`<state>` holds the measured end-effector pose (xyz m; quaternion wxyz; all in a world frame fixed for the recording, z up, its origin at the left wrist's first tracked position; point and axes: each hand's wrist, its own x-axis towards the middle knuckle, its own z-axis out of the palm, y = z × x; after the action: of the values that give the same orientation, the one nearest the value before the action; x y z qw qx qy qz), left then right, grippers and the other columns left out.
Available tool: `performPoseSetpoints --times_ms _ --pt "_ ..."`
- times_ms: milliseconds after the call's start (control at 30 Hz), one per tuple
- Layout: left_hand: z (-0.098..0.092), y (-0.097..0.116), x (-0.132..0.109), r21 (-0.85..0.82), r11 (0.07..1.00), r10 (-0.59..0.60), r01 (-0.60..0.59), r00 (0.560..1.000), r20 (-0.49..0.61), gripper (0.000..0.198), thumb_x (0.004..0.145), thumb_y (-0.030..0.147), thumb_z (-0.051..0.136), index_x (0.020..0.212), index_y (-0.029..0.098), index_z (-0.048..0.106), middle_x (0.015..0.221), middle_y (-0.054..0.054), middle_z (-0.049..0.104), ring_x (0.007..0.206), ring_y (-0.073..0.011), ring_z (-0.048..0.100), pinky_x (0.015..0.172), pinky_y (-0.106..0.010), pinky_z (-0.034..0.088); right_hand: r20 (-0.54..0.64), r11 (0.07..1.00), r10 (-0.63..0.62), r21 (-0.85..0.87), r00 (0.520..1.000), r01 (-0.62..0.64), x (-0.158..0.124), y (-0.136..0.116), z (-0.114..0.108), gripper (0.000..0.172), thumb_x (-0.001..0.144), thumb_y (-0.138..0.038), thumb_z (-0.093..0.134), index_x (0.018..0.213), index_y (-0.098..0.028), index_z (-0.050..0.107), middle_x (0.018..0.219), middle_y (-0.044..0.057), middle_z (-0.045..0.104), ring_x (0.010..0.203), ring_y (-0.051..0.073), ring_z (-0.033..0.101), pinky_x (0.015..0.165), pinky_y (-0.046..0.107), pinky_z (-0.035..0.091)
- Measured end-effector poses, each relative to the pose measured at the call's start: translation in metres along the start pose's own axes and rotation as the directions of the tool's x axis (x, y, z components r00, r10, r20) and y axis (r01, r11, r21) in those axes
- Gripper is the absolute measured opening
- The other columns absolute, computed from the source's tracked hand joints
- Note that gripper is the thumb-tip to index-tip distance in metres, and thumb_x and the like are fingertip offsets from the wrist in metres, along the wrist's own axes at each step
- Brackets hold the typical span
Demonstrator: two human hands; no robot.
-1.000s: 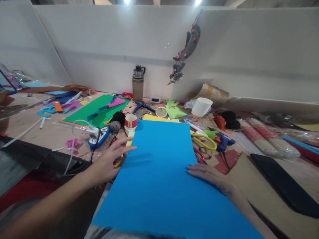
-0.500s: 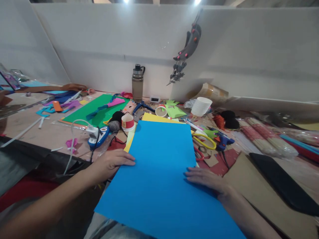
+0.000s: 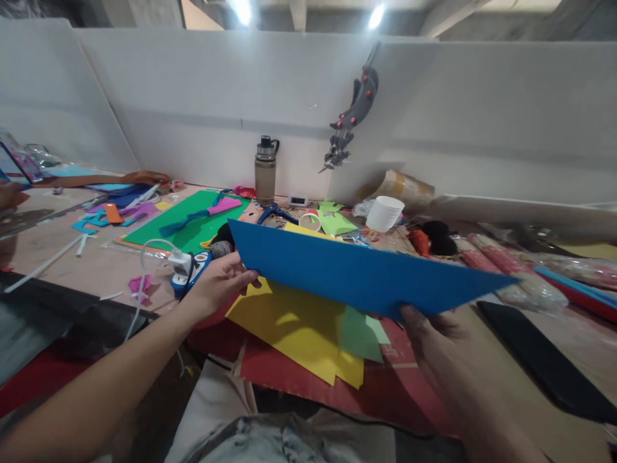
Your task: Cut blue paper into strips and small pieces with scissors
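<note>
A blue sheet [image 3: 347,267], stiff like card or foam, is held up off the table, tilted so that it looks narrow. My left hand [image 3: 224,280] is closed on its left end, thumb on the near face. At its lower right edge my right hand [image 3: 436,341] grips it, thumb in front and the other fingers partly hidden behind. Under the blue sheet lie yellow sheets [image 3: 294,328] and pale green paper [image 3: 359,334]. They rest on a red board [image 3: 279,366] at the table's near edge.
A blue power strip [image 3: 193,273] with a white cable stands at the left, near a green sheet [image 3: 178,218]. Behind are a bottle [image 3: 265,173], stacked white cups [image 3: 385,213] and green scraps [image 3: 337,222]. A black phone-like slab [image 3: 544,360] lies on brown cardboard at the right.
The blue sheet, lying flat under both hands before, has been lifted and tilted, uncovering the yellow and green paper. Both hands have gone from resting on it to gripping its edges.
</note>
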<state>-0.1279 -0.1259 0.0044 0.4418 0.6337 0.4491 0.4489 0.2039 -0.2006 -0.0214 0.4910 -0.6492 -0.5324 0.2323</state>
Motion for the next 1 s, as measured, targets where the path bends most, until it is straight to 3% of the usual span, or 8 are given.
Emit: performPoseSetpoints --times_ms 100,267,467,567,667,733,867,1000 --pt "0.004 0.000 0.002 -0.028 0.999 -0.041 0.042 0.998 0.045 0.033 0.079 0.048 0.063 0.079 0.015 0.068 0.062 -0.005 0.067 0.055 -0.0155 0.062 0.046 -0.021 0.042 -0.020 0.973 0.140 0.187 0.990 -0.134 0.004 -0.009 0.010 0.034 0.083 -0.053 0.057 0.087 -0.022 0.070 0.094 0.007 0.075 0.088 0.028 0.070 0.074 0.038 0.061" --pt "-0.003 -0.004 -0.004 0.279 0.950 -0.160 0.139 0.986 0.053 0.041 0.078 0.049 0.063 0.057 0.014 0.060 0.039 0.001 0.050 0.036 -0.0088 0.046 0.040 -0.019 0.034 0.147 0.880 0.194 0.410 0.970 -0.239 -0.002 -0.003 0.014 0.033 0.081 -0.054 0.062 0.095 -0.025 0.071 0.106 0.006 0.073 0.103 0.028 0.065 0.086 0.040 0.057" --pt "-0.017 -0.004 -0.010 0.458 0.859 -0.367 0.230 0.900 0.236 0.033 0.076 0.046 0.065 0.070 0.014 0.068 0.045 0.002 0.055 0.038 -0.0090 0.047 0.039 -0.018 0.035 0.428 0.897 0.223 0.262 0.876 -0.356 -0.013 0.005 0.004 0.039 0.078 -0.051 0.067 0.097 -0.018 0.074 0.102 0.010 0.074 0.094 0.029 0.068 0.088 0.045 0.054" --pt "-0.022 -0.010 -0.014 0.451 0.873 -0.337 0.184 0.897 0.286 0.030 0.075 0.043 0.067 0.080 0.014 0.071 0.057 -0.002 0.064 0.043 -0.0103 0.052 0.043 -0.020 0.042 0.463 0.924 0.211 0.193 0.861 -0.331 -0.017 0.004 0.001 0.041 0.076 -0.053 0.068 0.096 -0.019 0.075 0.095 0.010 0.075 0.087 0.028 0.070 0.085 0.044 0.056" --pt "-0.025 -0.019 -0.016 0.354 0.934 -0.099 -0.041 0.925 0.368 0.027 0.076 0.039 0.067 0.088 0.016 0.074 0.087 -0.009 0.074 0.071 -0.0183 0.067 0.067 -0.026 0.054 0.480 0.958 0.101 0.188 0.872 -0.215 -0.020 0.003 -0.003 0.042 0.073 -0.054 0.070 0.100 -0.021 0.075 0.100 0.011 0.074 0.091 0.028 0.070 0.083 0.040 0.057" --pt "-0.027 -0.023 -0.018 0.323 0.931 0.026 -0.172 0.911 0.412 0.025 0.076 0.038 0.066 0.088 0.018 0.075 0.099 -0.011 0.074 0.091 -0.0227 0.069 0.084 -0.030 0.052 0.516 0.983 -0.032 0.170 0.856 -0.066 -0.022 0.001 -0.005 0.041 0.075 -0.053 0.068 0.103 -0.024 0.074 0.107 0.012 0.073 0.098 0.028 0.069 0.085 0.038 0.057" --pt "-0.029 -0.027 -0.022 0.367 0.895 0.091 -0.253 0.909 0.406 0.026 0.079 0.040 0.063 0.092 0.020 0.076 0.101 -0.009 0.074 0.096 -0.0224 0.069 0.089 -0.030 0.050 0.557 0.952 -0.297 0.106 0.776 0.288 -0.024 -0.001 -0.010 0.037 0.082 -0.052 0.059 0.103 -0.027 0.075 0.108 0.012 0.073 0.102 0.028 0.068 0.093 0.040 0.053" --pt "-0.035 -0.037 -0.015 0.428 0.846 0.122 -0.318 0.897 0.424 0.029 0.086 0.040 0.055 0.099 0.024 0.075 0.106 -0.004 0.073 0.099 -0.0199 0.067 0.093 -0.030 0.048 0.546 0.880 -0.413 0.034 0.729 0.473 -0.025 0.008 -0.010 0.037 0.087 -0.046 0.054 0.116 -0.030 0.070 0.115 0.009 0.071 0.108 0.027 0.065 0.098 0.042 0.049"
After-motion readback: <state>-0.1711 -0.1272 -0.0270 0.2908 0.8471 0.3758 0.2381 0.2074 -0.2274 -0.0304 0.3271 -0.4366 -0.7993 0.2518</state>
